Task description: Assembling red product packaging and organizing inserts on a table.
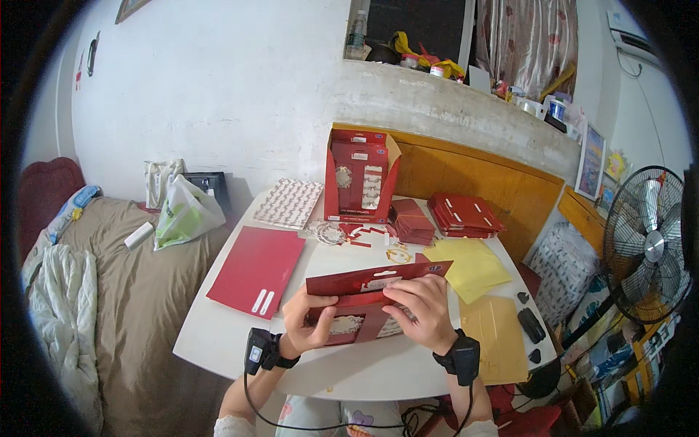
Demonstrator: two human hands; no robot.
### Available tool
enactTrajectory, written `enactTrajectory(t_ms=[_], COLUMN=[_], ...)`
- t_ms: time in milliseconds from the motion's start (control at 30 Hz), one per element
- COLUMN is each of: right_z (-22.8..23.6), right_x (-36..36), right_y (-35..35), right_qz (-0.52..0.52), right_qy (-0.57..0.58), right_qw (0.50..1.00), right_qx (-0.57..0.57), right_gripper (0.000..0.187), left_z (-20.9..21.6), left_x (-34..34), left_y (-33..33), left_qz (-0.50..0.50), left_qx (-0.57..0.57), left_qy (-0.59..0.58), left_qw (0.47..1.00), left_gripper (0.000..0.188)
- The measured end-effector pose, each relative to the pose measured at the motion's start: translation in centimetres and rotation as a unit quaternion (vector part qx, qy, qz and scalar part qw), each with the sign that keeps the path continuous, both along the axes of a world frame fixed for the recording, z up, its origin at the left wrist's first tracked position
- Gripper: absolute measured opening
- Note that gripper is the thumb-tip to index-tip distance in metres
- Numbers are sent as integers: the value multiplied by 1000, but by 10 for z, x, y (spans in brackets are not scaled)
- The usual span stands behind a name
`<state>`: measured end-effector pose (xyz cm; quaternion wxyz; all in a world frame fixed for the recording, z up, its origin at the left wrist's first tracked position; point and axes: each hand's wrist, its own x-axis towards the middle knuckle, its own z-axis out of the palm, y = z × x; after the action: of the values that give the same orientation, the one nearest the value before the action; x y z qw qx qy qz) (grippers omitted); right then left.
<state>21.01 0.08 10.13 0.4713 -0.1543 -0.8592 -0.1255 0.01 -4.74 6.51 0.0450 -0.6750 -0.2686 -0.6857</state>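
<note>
Both hands hold a flat red cardboard package upright above the near edge of the table. A hang hole shows in its tall top flap, and white patterned panels appear on its front. My left hand grips the left end, thumb in front and fingers over the edge. On the right side, my right hand has its fingers bent over the top fold of the front. A red sheet with two white strips lies to the left. Past the package sits a tall red display box holding similar packages.
Yellow sheets and a tan sheet lie on the right of the white table. Farther back are stacked red folders, small red cards and patterned sheets. A bed stands left; a fan stands right.
</note>
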Motion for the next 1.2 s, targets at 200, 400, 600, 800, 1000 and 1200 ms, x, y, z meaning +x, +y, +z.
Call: enactTrajectory(t_ms=[200,400,600,800,1000,1200], right_z=[7,8,6,7,15,10], right_x=[1,-3,1,3,10,27], right_y=[-3,-8,-4,-3,1,3], right_qz=[2,-14,0,26,41,-15], right_qy=[-7,37,14,18,31,65], right_qw=[1000,999,999,997,996,997], right_qx=[-12,-12,-32,-67,-67,-44], right_gripper=[28,30,27,22,21,24], left_z=[0,-1,-1,-3,-2,-2], left_x=[1,2,2,1,1,1], left_y=[-1,0,1,1,1,0], left_qz=[3,1,11,6,5,4], left_qx=[5,22,29,24,19,10], left_qy=[1,0,8,5,-1,-4], left_qw=[1000,1000,999,1000,1000,1000], left_gripper=[11,10,9,8,6,6])
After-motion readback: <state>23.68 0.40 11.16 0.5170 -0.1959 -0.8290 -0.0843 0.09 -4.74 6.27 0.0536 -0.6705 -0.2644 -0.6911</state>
